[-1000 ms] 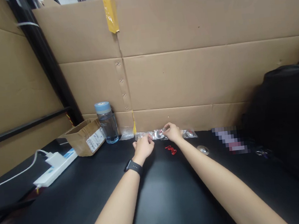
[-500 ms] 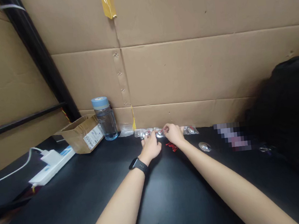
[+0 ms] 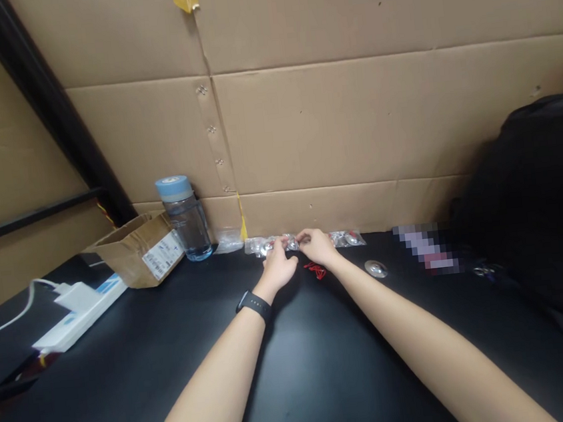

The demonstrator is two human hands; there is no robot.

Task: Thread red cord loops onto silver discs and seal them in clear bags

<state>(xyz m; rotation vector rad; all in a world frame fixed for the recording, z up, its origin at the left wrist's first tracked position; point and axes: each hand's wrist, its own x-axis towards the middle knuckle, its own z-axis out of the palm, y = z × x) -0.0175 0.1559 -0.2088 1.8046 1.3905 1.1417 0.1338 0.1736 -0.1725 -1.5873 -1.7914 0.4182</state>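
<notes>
Hands meet at the middle of the frame, against the foot of the cardboard wall (image 3: pixel 352 116). Our left hand (image 3: pixel 278 268), a black watch (image 3: pixel 254 305) on its wrist, and our right hand (image 3: pixel 317 245) both pinch a small clear bag (image 3: pixel 289 242) with a silvery round part inside. More such bags (image 3: pixel 347 238) lie just right of it along the wall, each holding a shiny piece. Just below our right hand lie red clips (image 3: pixel 317 271), and further right a loose silvery disc (image 3: pixel 376 269). At left centre stands a clear bottle (image 3: pixel 185 220) with a blue cap, beside an open carton (image 3: pixel 132 249) whose white label is too small to read.
</notes>
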